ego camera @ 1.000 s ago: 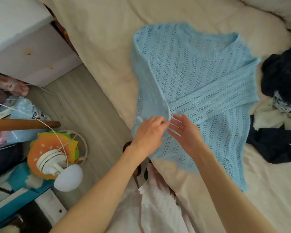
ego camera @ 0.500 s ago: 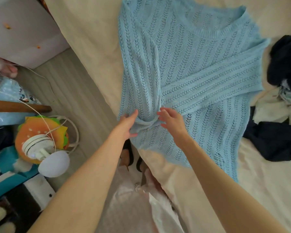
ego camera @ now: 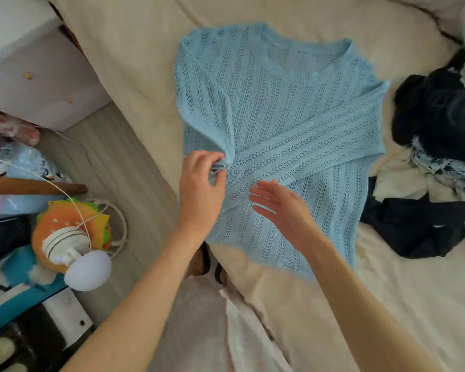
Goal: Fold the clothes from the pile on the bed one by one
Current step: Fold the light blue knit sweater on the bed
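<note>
A light-blue open-knit sweater (ego camera: 279, 135) lies spread flat on the cream bed (ego camera: 134, 76), neckline toward the far side and hem toward the near edge, so that its whole outline is available for folding. The right sleeve is laid across the chest from the right edge toward the left, and the left sleeve runs down the left side of the body; both cuffs meet near the middle-left, which narrows the garment to a rectangle, probably in readiness for the lengthwise fold. The left hand (ego camera: 202, 189) pinches the bunched cuff of the left sleeve between thumb and curled fingers, a grip pressed together on the fabric, apparently to place that cuff on the body panel. The right hand (ego camera: 282, 208) hovers just above or lightly against the lower body panel with its grip spread, fingers straight and holding nothing; whether it touches the knit cannot be told, and it is probably there to smooth or steady the cloth. The remaining pile of clothes (ego camera: 438, 157), dark and white pieces, sits on the bed to the right of the sweater, touching its right edge, and is kept apart so that one garment is worked at a time. On the floor to the left stand a burger-shaped cushion (ego camera: 65, 218) and a small white fan (ego camera: 73, 253)
</note>
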{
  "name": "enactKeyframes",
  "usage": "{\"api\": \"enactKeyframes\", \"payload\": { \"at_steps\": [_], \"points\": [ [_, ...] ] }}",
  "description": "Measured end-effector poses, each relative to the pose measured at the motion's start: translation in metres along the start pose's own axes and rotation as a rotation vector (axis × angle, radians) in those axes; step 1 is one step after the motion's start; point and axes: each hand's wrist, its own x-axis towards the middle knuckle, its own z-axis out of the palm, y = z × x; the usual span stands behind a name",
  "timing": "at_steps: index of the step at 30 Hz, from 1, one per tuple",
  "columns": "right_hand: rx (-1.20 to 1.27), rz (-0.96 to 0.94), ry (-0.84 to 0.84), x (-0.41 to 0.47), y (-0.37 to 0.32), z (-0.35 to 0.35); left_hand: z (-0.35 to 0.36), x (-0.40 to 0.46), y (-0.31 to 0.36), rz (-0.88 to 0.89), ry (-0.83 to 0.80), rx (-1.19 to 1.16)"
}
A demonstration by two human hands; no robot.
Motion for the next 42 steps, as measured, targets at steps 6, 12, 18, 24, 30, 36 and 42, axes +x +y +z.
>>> {"api": "enactKeyframes", "payload": {
  "at_steps": [6,12,18,24,30,36,42],
  "points": [
    [0.231,0.063,0.078,0.001,-0.025,-0.048,0.072,-0.033,0.043,0.486,-0.543,0.036],
    [0.015,0.238,0.005,0.019,-0.016,-0.066,0.087,-0.060,0.033,0.413,-0.736,-0.123],
    [-0.120,0.227,-0.006,0.025,-0.008,-0.068,0.058,-0.063,0.029,-0.350,-0.607,-0.507],
    [-0.010,0.143,0.122,0.026,-0.013,-0.095,0.079,-0.060,-0.001,-0.691,-0.587,-0.280],
    [-0.242,0.143,0.411,0.035,-0.004,-0.148,0.113,-0.056,0.001,-0.658,-0.807,-0.140],
    [-0.481,0.138,0.401,0.042,0.017,-0.137,0.135,-0.041,0.012,-0.957,-0.570,-0.369],
    [-0.093,0.031,0.461,0.023,0.019,-0.141,0.145,-0.040,0.030,-1.052,-0.455,-0.464]
  ]
}}
